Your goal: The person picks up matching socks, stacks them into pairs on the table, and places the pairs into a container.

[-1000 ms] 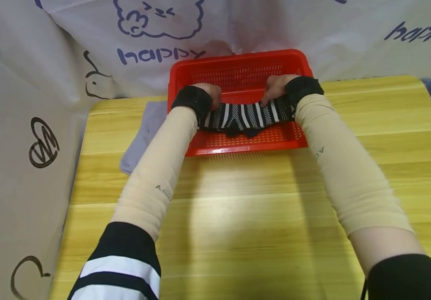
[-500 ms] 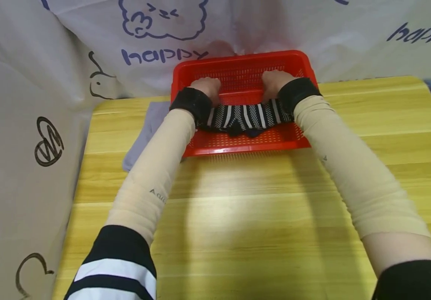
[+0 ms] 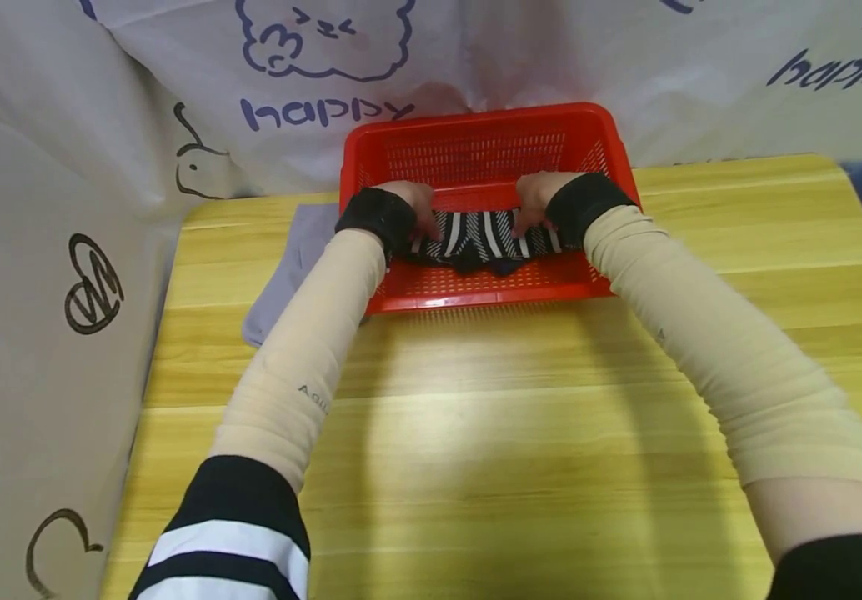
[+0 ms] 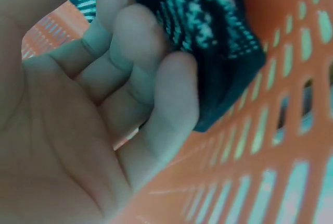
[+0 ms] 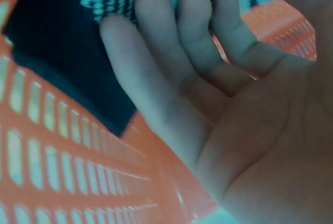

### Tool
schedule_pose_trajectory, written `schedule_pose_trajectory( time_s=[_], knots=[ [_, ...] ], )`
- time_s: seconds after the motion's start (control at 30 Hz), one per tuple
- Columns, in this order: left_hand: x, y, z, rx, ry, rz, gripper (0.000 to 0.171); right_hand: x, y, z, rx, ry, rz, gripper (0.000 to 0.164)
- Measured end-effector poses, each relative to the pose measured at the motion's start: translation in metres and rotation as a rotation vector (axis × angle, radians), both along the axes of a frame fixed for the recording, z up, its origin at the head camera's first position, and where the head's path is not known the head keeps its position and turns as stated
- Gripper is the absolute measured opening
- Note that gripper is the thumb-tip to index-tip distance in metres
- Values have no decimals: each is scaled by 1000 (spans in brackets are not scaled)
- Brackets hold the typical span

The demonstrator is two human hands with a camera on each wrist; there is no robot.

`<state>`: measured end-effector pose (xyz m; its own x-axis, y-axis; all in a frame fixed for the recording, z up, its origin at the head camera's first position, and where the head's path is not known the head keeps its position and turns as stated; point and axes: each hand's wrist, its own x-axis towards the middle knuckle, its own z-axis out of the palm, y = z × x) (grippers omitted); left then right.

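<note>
A black-and-white striped knit item lies stretched sideways inside the red plastic basket. Its exact kind cannot be told, and both ends are partly hidden in the head view. My left hand is over its left part, with bent fingertips touching the fabric; a dark corner of the knit item shows beyond the fingers in the left wrist view. On the right part rests my right hand, its fairly straight fingers lying against the pattern. Neither hand visibly grips the fabric.
A folded grey-lavender cloth lies left of the basket, partly under my left forearm. The wooden table extends toward me. A white sheet with drawings hangs behind the basket, and more sheeting covers the left side.
Both hands have shifted slightly toward me, with fingers now down over the striped knit item. The item and the basket have stayed nearly in place.
</note>
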<state>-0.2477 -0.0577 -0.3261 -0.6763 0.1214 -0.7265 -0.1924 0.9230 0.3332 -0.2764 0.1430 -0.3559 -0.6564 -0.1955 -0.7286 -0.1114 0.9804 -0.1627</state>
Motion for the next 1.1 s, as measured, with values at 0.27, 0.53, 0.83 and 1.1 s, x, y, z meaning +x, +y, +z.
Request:
schedule_pose_trajectory(
  time_s=[0.27, 0.53, 0.83, 1.1],
  knots=[
    [-5, -3, -10, -36, 22, -45, 37, 0, 7, -11, -13, 33, -25, 47],
    [-18, -4, -26, -100, -15, -199, 31, -3, 16, -21, -42, 52, 48, 52],
    [-13, -4, -24, -70, -5, -102, 30, 3, 14, -17, -36, 89, 48, 62],
    [-2, 9, -12, -51, 36, -156, 31, 15, -15, -10, 62, 213, 180, 44]
  ],
)
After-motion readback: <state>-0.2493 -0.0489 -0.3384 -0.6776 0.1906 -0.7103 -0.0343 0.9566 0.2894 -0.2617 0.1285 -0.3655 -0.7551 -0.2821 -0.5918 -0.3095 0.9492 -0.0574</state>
